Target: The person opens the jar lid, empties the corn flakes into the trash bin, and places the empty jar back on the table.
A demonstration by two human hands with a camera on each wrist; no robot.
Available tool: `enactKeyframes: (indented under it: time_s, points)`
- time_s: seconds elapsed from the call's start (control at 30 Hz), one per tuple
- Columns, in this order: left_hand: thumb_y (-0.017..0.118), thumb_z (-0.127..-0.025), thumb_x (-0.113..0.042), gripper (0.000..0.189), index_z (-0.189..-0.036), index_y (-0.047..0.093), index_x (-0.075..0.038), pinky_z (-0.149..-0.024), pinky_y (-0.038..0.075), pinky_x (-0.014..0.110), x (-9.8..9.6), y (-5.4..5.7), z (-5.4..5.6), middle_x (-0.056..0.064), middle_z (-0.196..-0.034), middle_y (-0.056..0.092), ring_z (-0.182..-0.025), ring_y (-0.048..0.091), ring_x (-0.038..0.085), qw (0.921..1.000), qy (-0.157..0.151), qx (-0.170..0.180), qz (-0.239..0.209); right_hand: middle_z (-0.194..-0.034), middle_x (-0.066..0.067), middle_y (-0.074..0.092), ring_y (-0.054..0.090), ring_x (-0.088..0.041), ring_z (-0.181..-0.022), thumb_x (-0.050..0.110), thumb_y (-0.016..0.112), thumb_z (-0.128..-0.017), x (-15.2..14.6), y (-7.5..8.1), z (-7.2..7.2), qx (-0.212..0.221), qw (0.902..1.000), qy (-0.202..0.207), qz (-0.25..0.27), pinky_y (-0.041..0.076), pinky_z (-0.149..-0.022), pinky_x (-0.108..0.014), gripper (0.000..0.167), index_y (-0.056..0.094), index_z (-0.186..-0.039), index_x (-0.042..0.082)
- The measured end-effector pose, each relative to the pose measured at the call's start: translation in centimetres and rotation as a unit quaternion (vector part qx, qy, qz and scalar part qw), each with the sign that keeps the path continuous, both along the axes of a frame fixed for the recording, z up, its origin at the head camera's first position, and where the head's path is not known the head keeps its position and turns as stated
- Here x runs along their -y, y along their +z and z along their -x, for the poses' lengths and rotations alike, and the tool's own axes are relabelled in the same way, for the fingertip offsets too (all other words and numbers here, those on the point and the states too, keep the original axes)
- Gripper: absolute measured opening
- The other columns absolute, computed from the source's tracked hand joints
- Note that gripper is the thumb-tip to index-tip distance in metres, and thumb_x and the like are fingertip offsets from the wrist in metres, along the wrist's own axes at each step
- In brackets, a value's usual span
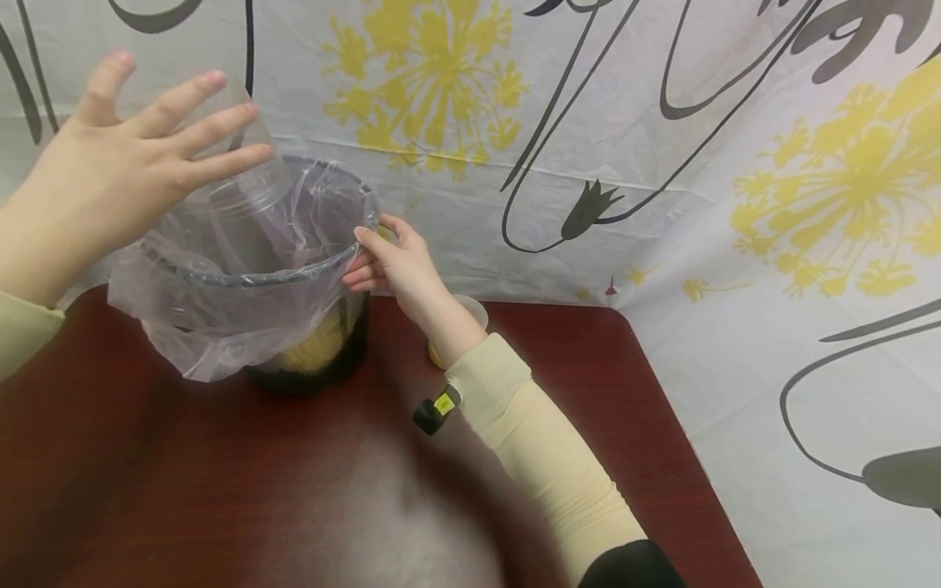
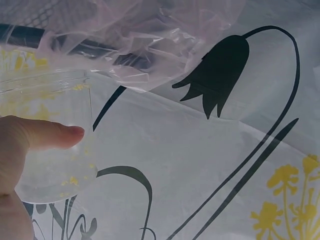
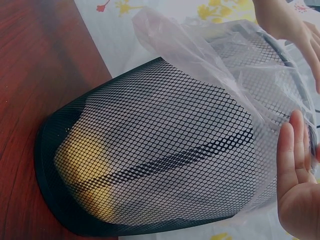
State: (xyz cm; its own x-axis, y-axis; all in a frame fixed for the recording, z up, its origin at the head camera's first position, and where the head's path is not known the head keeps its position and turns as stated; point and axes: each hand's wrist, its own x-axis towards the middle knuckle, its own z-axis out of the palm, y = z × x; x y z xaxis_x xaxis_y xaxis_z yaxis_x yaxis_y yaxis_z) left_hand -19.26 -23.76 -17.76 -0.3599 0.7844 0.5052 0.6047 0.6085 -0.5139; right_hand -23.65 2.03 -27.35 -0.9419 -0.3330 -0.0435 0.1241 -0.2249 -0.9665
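My left hand [image 1: 140,167] holds a clear plastic jar [image 1: 253,184], tipped mouth-down over a black mesh waste bin [image 1: 351,331]. In the left wrist view, the thumb lies along the wall of the jar [image 2: 60,165], and a few yellow bits cling inside. A translucent bin liner [image 1: 213,322] lines the bin and hangs over its rim. My right hand [image 1: 397,265] grips the rim and liner on the right side, thumb on top and fingers underneath. Through the mesh, a yellow mass [image 3: 87,165] shows at the bottom of the bin.
The bin stands on a dark red wooden table [image 1: 353,490] near its back edge. Behind my right forearm is a small clear container [image 1: 473,309] with something yellow low down, mostly hidden. A flower-printed cloth [image 1: 625,269] hangs behind the table and along its right side.
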Motion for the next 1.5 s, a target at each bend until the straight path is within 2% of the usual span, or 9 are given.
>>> enactKeyframes:
  time_s: [0.2, 0.4, 0.53, 0.67, 0.77, 0.9, 1.03, 1.23, 1.5]
  points:
    - [0.034, -0.073, 0.032, 0.101, -0.154, 0.016, -0.026, -0.110, -0.001, 0.058, 0.4, 0.0, 0.3, 0.003, -0.158, 0.016, -0.143, 0.014, 0.027, 0.9996, -0.004, -0.010, 0.025, -0.065, -0.013, 0.062, 0.063, -0.019, -0.051, 0.015, 0.056, -0.097, 0.0, -0.1, 0.0, 0.000, 1.0000, 0.001, 0.004, 0.056, -0.054, -0.034, 0.065, 0.020, -0.151, 0.009]
    - [0.036, -0.069, 0.034, 0.108, -0.154, 0.010, -0.027, -0.110, -0.002, 0.058, 0.7, 0.0, 0.6, 0.003, -0.159, 0.011, -0.144, 0.011, 0.026, 0.9984, 0.015, -0.012, 0.053, -0.064, -0.013, 0.062, 0.062, -0.019, -0.049, 0.015, 0.055, -0.098, 0.1, -0.2, 0.1, -0.001, 1.0000, -0.001, 0.006, 0.055, -0.053, -0.033, 0.064, 0.020, -0.151, 0.009]
    - [0.034, -0.068, 0.033, 0.106, -0.154, 0.011, -0.026, -0.110, -0.002, 0.058, 0.7, -0.1, 0.5, 0.004, -0.159, 0.012, -0.143, 0.013, 0.027, 0.9980, 0.004, -0.012, 0.062, -0.064, -0.013, 0.062, 0.062, -0.020, -0.050, 0.016, 0.056, -0.097, 0.1, -0.3, 0.1, -0.001, 1.0000, -0.001, 0.006, 0.055, -0.053, -0.033, 0.064, 0.021, -0.151, 0.010]
    - [0.033, -0.068, 0.032, 0.106, -0.154, 0.008, -0.026, -0.109, -0.003, 0.060, 0.8, -0.1, 0.5, 0.005, -0.159, 0.010, -0.143, 0.011, 0.028, 0.9969, 0.002, 0.009, 0.078, -0.064, -0.012, 0.062, 0.062, -0.019, -0.049, 0.016, 0.056, -0.098, 0.0, -0.3, 0.0, 0.000, 1.0000, 0.002, 0.005, 0.055, -0.053, -0.032, 0.064, 0.021, -0.151, 0.010]
    - [0.034, -0.067, 0.032, 0.110, -0.154, 0.003, -0.028, -0.109, -0.001, 0.061, 1.0, -0.2, 0.6, 0.004, -0.160, 0.008, -0.143, 0.011, 0.028, 0.9958, 0.015, 0.000, 0.090, -0.064, -0.013, 0.062, 0.062, -0.019, -0.049, 0.016, 0.056, -0.097, 0.0, -0.2, -0.1, 0.004, 1.0000, 0.001, 0.008, 0.055, -0.053, -0.033, 0.064, 0.021, -0.150, 0.009]
    - [0.034, -0.069, 0.032, 0.112, -0.153, -0.003, -0.031, -0.110, 0.007, 0.060, 1.2, -0.4, 0.7, 0.003, -0.160, 0.010, -0.143, 0.013, 0.025, 0.9924, 0.038, -0.043, 0.109, -0.064, -0.012, 0.062, 0.062, -0.019, -0.050, 0.016, 0.057, -0.097, -0.1, -0.1, -0.2, 0.006, 1.0000, 0.002, 0.007, 0.056, -0.055, -0.034, 0.063, 0.022, -0.150, 0.010]
    - [0.030, -0.073, 0.032, 0.108, -0.153, -0.005, -0.032, -0.110, 0.011, 0.060, 1.3, -0.5, 0.8, 0.003, -0.159, 0.011, -0.143, 0.015, 0.024, 0.9895, 0.043, -0.062, 0.123, -0.064, -0.012, 0.062, 0.062, -0.019, -0.050, 0.016, 0.056, -0.097, -0.2, -0.1, -0.3, 0.005, 1.0000, 0.003, 0.006, 0.056, -0.055, -0.033, 0.064, 0.022, -0.150, 0.010]
    - [0.026, -0.076, 0.031, 0.104, -0.153, -0.008, -0.030, -0.109, 0.013, 0.060, 1.6, -0.6, 0.8, 0.004, -0.159, 0.011, -0.143, 0.015, 0.025, 0.9858, 0.053, -0.073, 0.142, -0.064, -0.012, 0.062, 0.062, -0.019, -0.049, 0.016, 0.056, -0.097, -0.2, -0.1, -0.3, 0.001, 1.0000, 0.006, 0.006, 0.056, -0.054, -0.033, 0.064, 0.020, -0.151, 0.010]
    - [0.031, -0.074, 0.032, 0.108, -0.153, -0.007, -0.030, -0.110, 0.013, 0.059, 1.6, -0.9, 0.8, 0.005, -0.159, 0.012, -0.143, 0.015, 0.025, 0.9855, 0.052, -0.081, 0.140, -0.063, -0.013, 0.062, 0.062, -0.020, -0.049, 0.016, 0.057, -0.097, 0.0, -0.4, 0.0, 0.003, 1.0000, -0.001, 0.006, 0.056, -0.053, -0.034, 0.063, 0.023, -0.150, 0.011]
